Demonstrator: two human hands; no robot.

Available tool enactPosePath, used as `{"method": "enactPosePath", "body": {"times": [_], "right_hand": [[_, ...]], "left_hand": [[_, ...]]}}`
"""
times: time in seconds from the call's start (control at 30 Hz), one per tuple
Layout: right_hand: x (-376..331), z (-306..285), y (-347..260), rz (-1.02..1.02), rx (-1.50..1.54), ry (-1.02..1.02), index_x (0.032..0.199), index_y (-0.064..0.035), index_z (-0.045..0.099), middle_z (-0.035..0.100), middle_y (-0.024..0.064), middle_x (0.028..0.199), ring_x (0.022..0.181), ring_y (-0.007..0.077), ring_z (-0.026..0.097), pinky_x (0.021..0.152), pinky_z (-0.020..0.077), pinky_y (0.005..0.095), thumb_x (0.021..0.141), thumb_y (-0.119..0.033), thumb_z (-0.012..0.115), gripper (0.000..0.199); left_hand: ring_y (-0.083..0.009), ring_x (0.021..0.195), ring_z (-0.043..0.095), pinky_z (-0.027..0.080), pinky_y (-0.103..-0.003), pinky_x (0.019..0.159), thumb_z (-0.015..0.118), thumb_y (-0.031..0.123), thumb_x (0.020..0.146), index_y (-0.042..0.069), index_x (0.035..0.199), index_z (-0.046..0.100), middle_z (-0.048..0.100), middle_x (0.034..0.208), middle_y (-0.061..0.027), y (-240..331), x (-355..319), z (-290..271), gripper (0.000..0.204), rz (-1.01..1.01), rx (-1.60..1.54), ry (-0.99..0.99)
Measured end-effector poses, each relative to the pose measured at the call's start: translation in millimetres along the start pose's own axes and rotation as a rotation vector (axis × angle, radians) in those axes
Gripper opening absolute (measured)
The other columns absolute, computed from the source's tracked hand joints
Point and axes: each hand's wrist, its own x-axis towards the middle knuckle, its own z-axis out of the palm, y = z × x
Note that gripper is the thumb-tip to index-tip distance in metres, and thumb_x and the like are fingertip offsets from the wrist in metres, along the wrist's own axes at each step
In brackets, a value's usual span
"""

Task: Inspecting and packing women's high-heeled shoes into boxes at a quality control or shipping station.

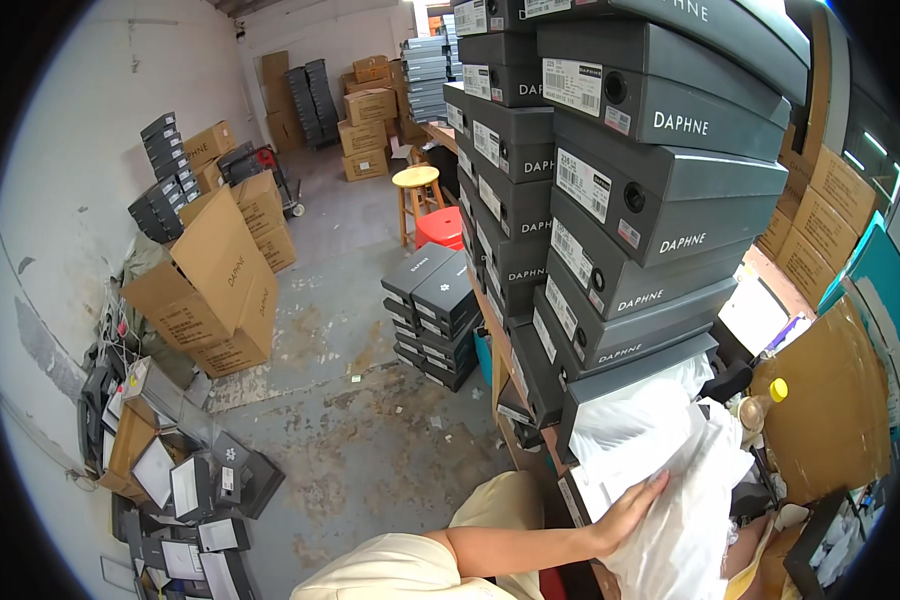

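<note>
My left hand (pixel 625 518) reaches in from the lower edge and lies against crumpled white wrapping (pixel 685 510), which looks like thin plastic or tissue. Its fingers are stretched out over the white material. Behind the hand, more white wrapping (pixel 635 415) fills an open dark grey shoe box (pixel 580 390) at the foot of a tall stack. Whatever the wrapping covers cannot be seen. Right of it, part of what seems to be my right arm (pixel 745 548) shows, with the hand itself hidden behind the white material.
Closed grey shoe boxes (pixel 670 200) tower over the bench. A yellow-capped bottle (pixel 760 405) and a bent cardboard sheet (pixel 830 400) stand to the right. On the floor are stacked boxes (pixel 435 300), a red stool (pixel 440 228), an open carton (pixel 220 290) and scattered box parts (pixel 190 490).
</note>
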Motion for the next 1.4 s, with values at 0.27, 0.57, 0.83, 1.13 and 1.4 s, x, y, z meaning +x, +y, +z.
{"method": "enactPosePath", "body": {"times": [0.27, 0.57, 0.83, 1.13, 1.4], "right_hand": [[-4, -3, -6, -0.018, -0.014, -0.049, 0.113, 0.0038, 0.055, 0.06, 0.0121, 0.106, 0.093, 0.0207, 0.058, 0.078, 0.0452, 0.0285, 0.083, -0.013, 0.064, 0.036], [-18, -19, -14, -0.026, -0.007, -0.085, 0.113, 0.0042, 0.055, 0.06, 0.012, 0.107, 0.094, 0.0198, 0.058, 0.079, 0.045, 0.0278, 0.083, -0.01, 0.063, 0.034], [-50, -58, -29, -0.161, 0.079, -0.245, 0.112, 0.0046, 0.055, 0.06, 0.012, 0.107, 0.095, 0.019, 0.058, 0.08, 0.0449, 0.0272, 0.083, -0.007, 0.062, 0.032], [-62, -103, -14, -0.449, 0.211, -0.234, 0.07, -0.0017, 0.058, 0.064, 0.0123, 0.075, 0.083, 0.0361, 0.064, 0.084, 0.0477, 0.0469, 0.059, -0.008, 0.083, 0.028], [-75, -71, -21, -0.136, -0.189, 0.288, 0.079, -0.0009, 0.058, 0.062, 0.0153, 0.085, 0.091, 0.035, 0.057, 0.076, 0.0454, 0.0381, 0.06, -0.013, 0.078, 0.03]], "left_hand": [[-0.0108, 0.105, 0.053, 0.041, -0.026, 0.091, 0.048, 0.045, 0.092, 0.003, 0.127, 0.046, 0.056, 0.116, -0.0048, -10, 1, -8, 0.055, -0.202, -0.154, -0.025], [-0.0141, 0.102, 0.055, 0.042, -0.028, 0.091, 0.044, 0.044, 0.094, 0.004, 0.123, 0.05, 0.057, 0.114, -0.004, 8, -3, -7, 0.05, -0.241, -0.209, -0.053], [-0.0147, 0.057, 0.044, 0.041, -0.033, 0.056, 0.044, 0.026, 0.096, -0.005, 0.084, 0.057, 0.051, 0.06, -0.013, 6, 24, -40, 0.036, 0.427, 0.919, -0.102], [-0.0294, 0.089, 0.06, 0.049, -0.039, 0.082, 0.054, 0.027, 0.089, -0.003, 0.115, 0.048, 0.056, 0.106, -0.0173, 112, 16, -23, 0.04, 0.927, -0.151, 0.32], [-0.0384, 0.11, 0.048, 0.028, -0.052, 0.103, 0.06, 0.009, 0.072, 0.002, 0.101, 0.06, 0.055, 0.111, -0.0222, 35, 44, -38, 0.029, 0.565, 1.925, -0.37]]}}
